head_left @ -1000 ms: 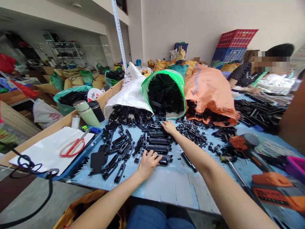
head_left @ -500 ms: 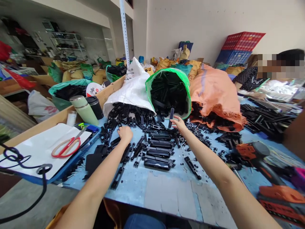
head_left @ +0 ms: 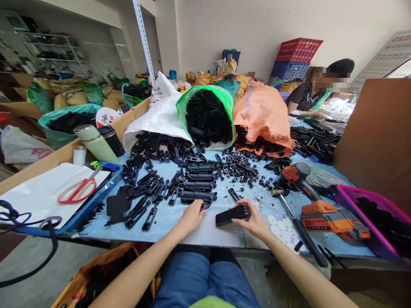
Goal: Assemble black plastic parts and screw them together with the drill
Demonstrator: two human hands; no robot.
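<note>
My right hand (head_left: 253, 219) grips a black oblong plastic part (head_left: 228, 216) by its right end, just above the table's front edge. My left hand (head_left: 192, 217) is to the left of it, fingers closed around a small black plastic piece (head_left: 204, 205) that is partly hidden. Right behind my left hand lies a column of assembled black arms (head_left: 198, 185), stacked side by side. Loose black jointed links (head_left: 157, 188) spread out to the left of them. A short black link (head_left: 233, 194) rests behind my right hand.
White, green (head_left: 229, 102) and orange (head_left: 261, 109) sacks spill black parts at the back. Screws (head_left: 239, 167) lie scattered before them. An orange cordless drill (head_left: 321, 214), a hammer (head_left: 302, 231) and a pink basket (head_left: 369, 222) stand right; scissors (head_left: 77, 190) left. A co-worker (head_left: 305, 94) sits beyond.
Both hands have come back from the far parts toward the table's front edge. The right hand now holds a black oblong part. My view has turned rightward and down.
</note>
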